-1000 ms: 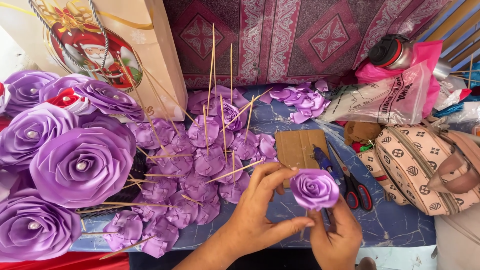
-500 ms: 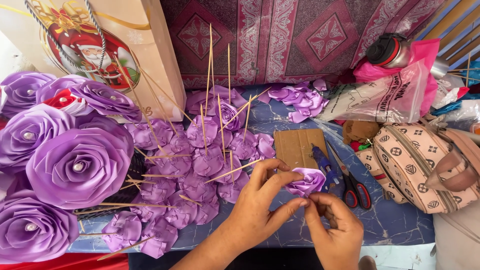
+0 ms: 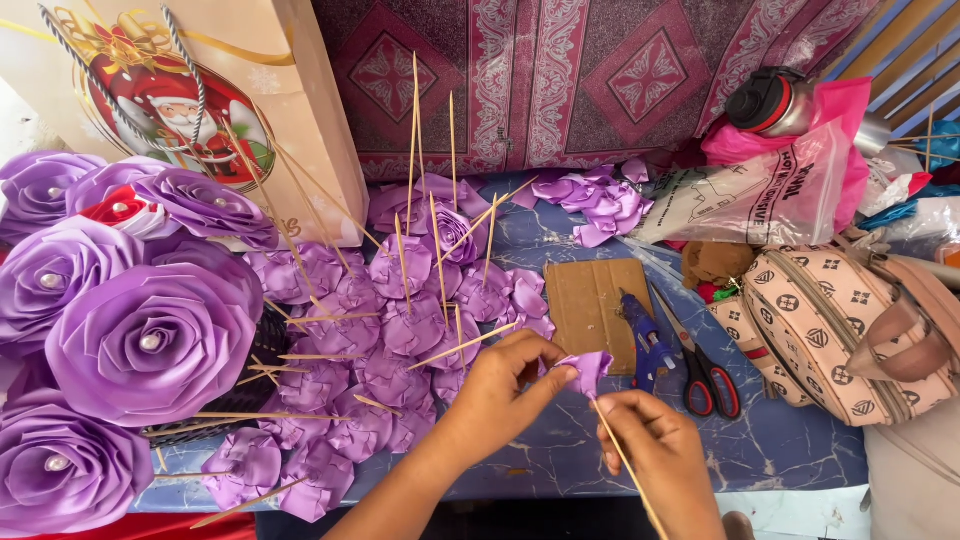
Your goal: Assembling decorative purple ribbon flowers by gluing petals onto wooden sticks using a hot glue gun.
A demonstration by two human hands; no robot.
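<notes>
Overhead view of two bare hands at work over a blue marbled desk [image 3: 780, 450]. The left hand [image 3: 500, 385] pinches a small purple ribbon flower [image 3: 588, 368] between thumb and fingertips, its grip pressed together on the petals; the right hand [image 3: 655, 450] closes around a thin wooden skewer [image 3: 628, 470] whose upper end meets the underside of the flower — the flower sits just in front of a brown cardboard pad [image 3: 598, 310], held above the desk and near its front edge. Judged from the layout, the work is well advanced: a dense heap of finished small flowers on skewers [image 3: 400, 330] lies to the left of the hands, and a row of large purple roses [image 3: 150, 345] with pearl centres fills the far left, while a small pile of loose purple petals [image 3: 600, 205] remains unmounted near the patterned cloth at the back, so some pieces appear left to assemble. A blue glue gun [image 3: 645, 335] and red-handled scissors [image 3: 705, 370] lie just right of the cardboard, close to the hands. Open room is scarce — a bare patch of desk lies right of and below the right hand, bounded by a patterned handbag [image 3: 840, 330] on the right and the desk's front edge below; projecting skewer tips crowd the left side, and a festive gift bag [image 3: 200, 110] stands behind.
</notes>
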